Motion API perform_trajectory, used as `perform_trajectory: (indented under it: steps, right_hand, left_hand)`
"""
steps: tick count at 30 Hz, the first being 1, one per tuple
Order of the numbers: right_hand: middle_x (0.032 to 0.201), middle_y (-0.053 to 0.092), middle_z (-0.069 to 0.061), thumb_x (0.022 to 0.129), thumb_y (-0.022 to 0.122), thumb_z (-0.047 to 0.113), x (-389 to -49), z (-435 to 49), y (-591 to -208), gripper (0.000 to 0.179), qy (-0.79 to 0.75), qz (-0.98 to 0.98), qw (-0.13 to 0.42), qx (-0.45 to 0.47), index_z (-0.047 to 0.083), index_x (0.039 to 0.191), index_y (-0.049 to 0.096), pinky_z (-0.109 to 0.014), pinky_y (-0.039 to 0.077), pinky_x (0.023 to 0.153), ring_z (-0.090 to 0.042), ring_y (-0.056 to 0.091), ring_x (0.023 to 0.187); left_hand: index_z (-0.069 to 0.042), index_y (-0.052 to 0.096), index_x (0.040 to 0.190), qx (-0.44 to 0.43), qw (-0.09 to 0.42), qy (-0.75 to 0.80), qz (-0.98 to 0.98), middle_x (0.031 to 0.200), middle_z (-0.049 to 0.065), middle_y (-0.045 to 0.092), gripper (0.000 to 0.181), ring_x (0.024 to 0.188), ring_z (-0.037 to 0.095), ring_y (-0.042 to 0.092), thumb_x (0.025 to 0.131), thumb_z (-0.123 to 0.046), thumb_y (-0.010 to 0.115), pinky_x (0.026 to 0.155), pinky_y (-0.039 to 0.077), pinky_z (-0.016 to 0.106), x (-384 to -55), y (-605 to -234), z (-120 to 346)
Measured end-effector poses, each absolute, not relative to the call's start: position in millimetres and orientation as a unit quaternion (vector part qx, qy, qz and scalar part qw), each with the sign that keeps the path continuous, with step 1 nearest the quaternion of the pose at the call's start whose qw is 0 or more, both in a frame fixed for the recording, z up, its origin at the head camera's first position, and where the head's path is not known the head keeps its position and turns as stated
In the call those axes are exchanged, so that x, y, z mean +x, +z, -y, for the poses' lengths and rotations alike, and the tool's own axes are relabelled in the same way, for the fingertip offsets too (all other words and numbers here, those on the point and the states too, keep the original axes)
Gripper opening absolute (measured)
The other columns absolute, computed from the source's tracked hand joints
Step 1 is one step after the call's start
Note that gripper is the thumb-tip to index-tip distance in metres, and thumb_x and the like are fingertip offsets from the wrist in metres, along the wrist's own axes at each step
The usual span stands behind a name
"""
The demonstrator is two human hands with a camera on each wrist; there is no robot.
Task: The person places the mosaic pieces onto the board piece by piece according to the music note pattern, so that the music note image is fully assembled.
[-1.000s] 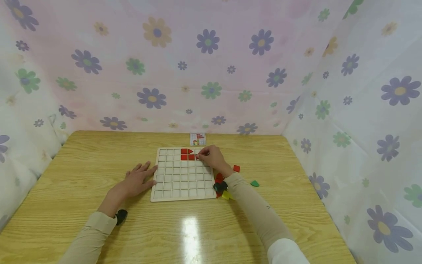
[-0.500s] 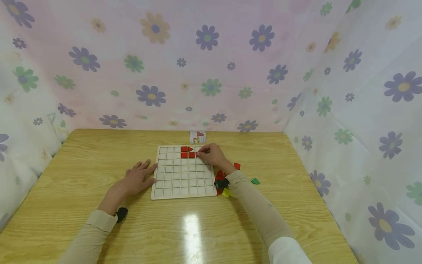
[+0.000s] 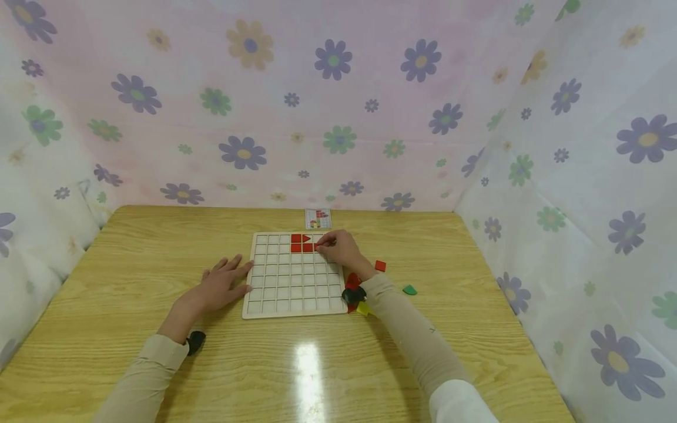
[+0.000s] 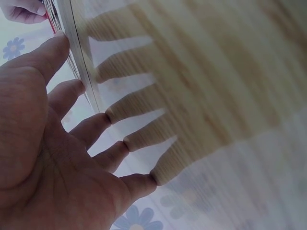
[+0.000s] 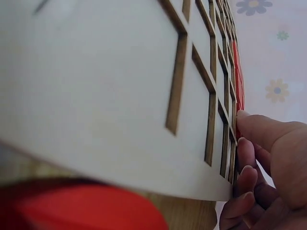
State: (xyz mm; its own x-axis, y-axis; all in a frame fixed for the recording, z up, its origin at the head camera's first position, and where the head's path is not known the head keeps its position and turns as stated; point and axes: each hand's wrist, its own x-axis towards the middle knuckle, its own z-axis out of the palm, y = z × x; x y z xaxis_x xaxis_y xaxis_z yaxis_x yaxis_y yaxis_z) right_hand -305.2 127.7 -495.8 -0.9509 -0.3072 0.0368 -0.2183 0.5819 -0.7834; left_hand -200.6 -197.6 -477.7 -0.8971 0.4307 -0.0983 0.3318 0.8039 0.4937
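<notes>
A wooden grid board (image 3: 291, 294) lies on the table with red tiles (image 3: 296, 243) in its top rows, squares and a triangle among them. My right hand (image 3: 342, 249) reaches over the board's upper right part, thumb and fingers pinching a red tile (image 3: 316, 247) at the right end of the second row; the fingers hide part of it. In the right wrist view that hand (image 5: 271, 163) is low at the grid's far end. Fingers spread, my left hand (image 3: 219, 288) rests on the table, its thumb and forefinger touching the board's left edge (image 4: 79, 52).
A small picture card (image 3: 318, 219) lies just behind the board. Right of the board are loose red pieces (image 3: 353, 279), partly under the right wrist, a yellow piece (image 3: 362, 308), a red square (image 3: 380, 266) and a green piece (image 3: 409, 290). Flowered cloth (image 3: 338, 106) hangs around the table.
The head view has shifted slightly, so the board appears a little higher. Both hands keep nearly the same place on the board, the right one still pinching the red tile.
</notes>
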Motion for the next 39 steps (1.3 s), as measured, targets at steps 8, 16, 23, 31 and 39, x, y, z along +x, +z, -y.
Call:
perform_trajectory:
  steps: [8, 16, 23, 31, 39]
  right_hand:
    - [0.096, 0.074, -0.011, 0.1, 0.068, 0.016, -307.7, -133.7, -497.2, 0.018, -0.456, -0.874, 0.059, -0.159, 0.001, 0.104, 0.078, -0.028, 0.052, 0.071, -0.018, 0.065, 0.08]
    - [0.113, 0.072, -0.017, 0.104, 0.061, 0.017, -302.5, -155.8, -480.4, 0.027, -0.506, -0.849, 0.043, -0.148, -0.002, 0.12, 0.073, -0.036, 0.057, 0.076, -0.032, 0.067, 0.09]
    - [0.12, 0.068, -0.024, 0.102, 0.062, 0.008, -290.9, -193.9, -466.3, 0.025, -0.487, -0.867, 0.038, -0.102, -0.007, 0.119, 0.071, -0.049, 0.056, 0.085, -0.042, 0.066, 0.1]
    - [0.115, 0.066, -0.022, 0.092, 0.071, 0.009, -274.7, -237.4, -461.4, 0.031, -0.389, -0.913, 0.123, -0.012, -0.007, 0.119, 0.07, -0.039, 0.053, 0.089, -0.03, 0.061, 0.101]
    - [0.103, 0.072, -0.013, 0.086, 0.081, 0.012, -262.0, -256.5, -464.5, 0.027, -0.373, -0.915, 0.155, 0.025, 0.0, 0.109, 0.076, -0.044, 0.054, 0.089, -0.027, 0.064, 0.093]
  left_hand:
    - [-0.005, 0.04, 0.157, 0.201, 0.107, 0.241, -0.943, 0.162, 0.033, 0.023, 0.063, 0.145, 0.062, 0.017, 0.104, -0.034, 0.06, 0.104, 0.017, 0.084, -201.7, -477.9, 198.0]
    - [-0.004, 0.04, 0.156, 0.206, 0.103, 0.251, -0.94, 0.162, 0.033, 0.023, 0.063, 0.145, 0.063, 0.017, 0.104, -0.032, 0.06, 0.104, 0.017, 0.085, -201.4, -478.3, 197.1]
    - [-0.004, 0.041, 0.156, 0.204, 0.099, 0.249, -0.942, 0.161, 0.033, 0.024, 0.062, 0.144, 0.063, 0.018, 0.103, -0.032, 0.061, 0.103, 0.018, 0.084, -201.6, -481.0, 198.2]
    - [-0.005, 0.04, 0.156, 0.2, 0.1, 0.251, -0.942, 0.162, 0.033, 0.024, 0.063, 0.145, 0.063, 0.017, 0.104, -0.033, 0.06, 0.104, 0.017, 0.085, -201.4, -482.2, 200.2]
    - [-0.005, 0.04, 0.157, 0.201, 0.102, 0.258, -0.94, 0.162, 0.032, 0.023, 0.064, 0.145, 0.063, 0.016, 0.104, -0.034, 0.06, 0.104, 0.016, 0.085, -201.0, -481.8, 200.3]
